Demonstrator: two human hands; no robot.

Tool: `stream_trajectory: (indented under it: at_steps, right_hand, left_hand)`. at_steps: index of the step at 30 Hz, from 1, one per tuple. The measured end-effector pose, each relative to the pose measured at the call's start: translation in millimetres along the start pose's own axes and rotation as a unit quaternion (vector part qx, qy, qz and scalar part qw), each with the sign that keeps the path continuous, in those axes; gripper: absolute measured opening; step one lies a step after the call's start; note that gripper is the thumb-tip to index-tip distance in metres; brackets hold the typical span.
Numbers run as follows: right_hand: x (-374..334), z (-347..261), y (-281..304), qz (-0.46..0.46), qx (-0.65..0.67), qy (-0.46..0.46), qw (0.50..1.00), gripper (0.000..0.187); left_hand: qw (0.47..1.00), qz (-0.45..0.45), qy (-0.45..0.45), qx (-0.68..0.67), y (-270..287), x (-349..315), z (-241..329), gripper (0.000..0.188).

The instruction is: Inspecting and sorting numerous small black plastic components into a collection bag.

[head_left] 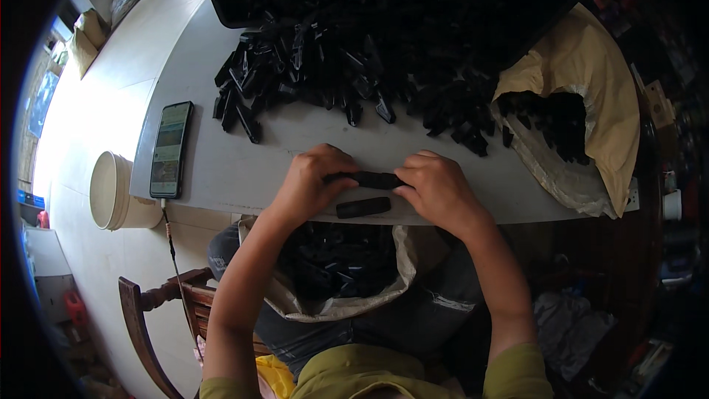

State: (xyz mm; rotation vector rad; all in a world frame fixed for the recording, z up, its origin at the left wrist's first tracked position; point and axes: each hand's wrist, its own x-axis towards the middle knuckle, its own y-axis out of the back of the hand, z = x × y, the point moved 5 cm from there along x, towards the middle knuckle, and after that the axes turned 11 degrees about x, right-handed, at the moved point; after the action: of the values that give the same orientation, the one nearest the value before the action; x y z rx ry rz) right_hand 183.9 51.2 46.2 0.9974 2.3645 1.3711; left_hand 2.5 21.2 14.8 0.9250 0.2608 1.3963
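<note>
Between my two hands, a small elongated black plastic part (371, 179) is held level just above the table's near edge. My left hand (316, 177) pinches its left end, thumb below and fingers above. The right end sits in the closed fingers of my right hand (430, 181). Just below it, a second black piece with rounded ends (363, 207) lies on the grey table (273, 170). Beyond my hands a wide heap of black plastic parts (295, 66) spreads across the tabletop. An open pale sack (402, 281) of similar black pieces rests at my lap.
A brown paper sack (609, 96) with black pieces lies open at the table's right. A phone (171, 149) lies at the left edge, its cable hanging down. Beside the table stand a cream bucket (111, 192) and a wooden chair (133, 318). A black container (221, 0) overhangs the far side.
</note>
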Motion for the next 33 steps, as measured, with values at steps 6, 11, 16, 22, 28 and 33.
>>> stream_trajectory:
  at_steps: [6,11,16,22,28,33]
  right_hand:
    - [-2.0,-5.4,-24.7,0.093,0.053,0.025,0.994,0.03]
    - [-16.6,21.3,14.7,0.164,0.011,-0.066,0.984,0.026]
    - [-24.3,76.3,32.7,0.174,-0.242,-0.054,0.953,0.027]
    - [-15.3,60.3,35.4,0.167,-0.23,-0.046,0.958,0.028]
    - [-23.6,23.3,-4.9,0.183,0.061,-0.019,0.981,0.028]
    - [-26.3,21.5,-16.1,0.166,0.034,-0.134,0.976,0.028]
  left_hand:
    - [1.0,-0.016,0.003,0.001,-3.3,-3.0,1.4,0.026]
    - [0.998,-0.043,-0.04,-0.004,12.3,-27.0,16.6,0.025]
    - [0.97,0.126,0.07,0.193,62.9,-41.3,-17.0,0.018]
    - [0.929,0.165,0.214,0.251,89.9,-36.4,-55.6,0.022]
    - [0.912,0.171,0.283,0.241,94.3,-33.0,-73.3,0.025]
    - [0.941,0.038,0.324,0.092,65.7,-24.8,-61.1,0.023]
